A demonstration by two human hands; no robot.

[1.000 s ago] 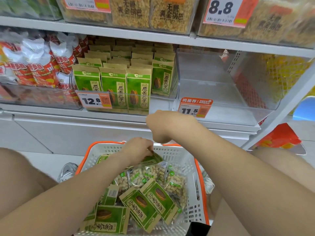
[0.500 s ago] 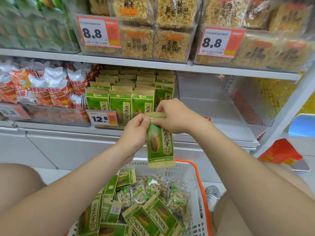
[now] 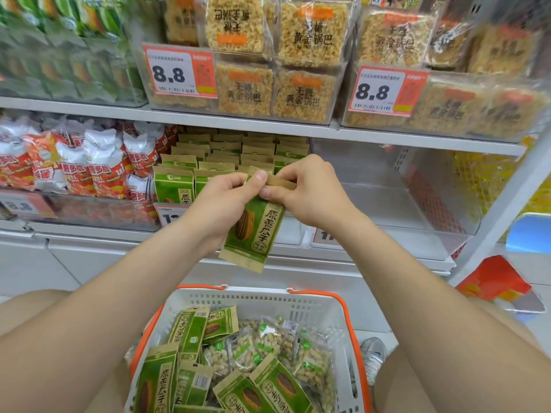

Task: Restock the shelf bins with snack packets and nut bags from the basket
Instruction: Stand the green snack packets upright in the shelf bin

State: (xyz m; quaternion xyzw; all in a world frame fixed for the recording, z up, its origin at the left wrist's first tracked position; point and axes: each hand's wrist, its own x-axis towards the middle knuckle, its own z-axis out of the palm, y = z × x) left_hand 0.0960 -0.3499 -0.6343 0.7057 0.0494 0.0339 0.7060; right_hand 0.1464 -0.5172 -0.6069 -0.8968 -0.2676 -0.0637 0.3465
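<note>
Both hands [image 3: 269, 201] pinching seed packet [image 3: 253, 231] top, hanging lengthwise, bottom tilted left

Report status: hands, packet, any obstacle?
Left hand, right hand: both pinch green packet at top. Hangs above basket, not yet shelved. Nothing in the way.

Bare hands [image 3: 310, 198], arms [image 3: 119, 296]; gry mesh sneaker [image 3: 372, 359]

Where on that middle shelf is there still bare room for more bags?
The clear bin right of the green packet rows is bare, bordered by the white upright post on its far side. The green packet rows look packed, and the red-and-white bags left of them are heaped tight.
</note>
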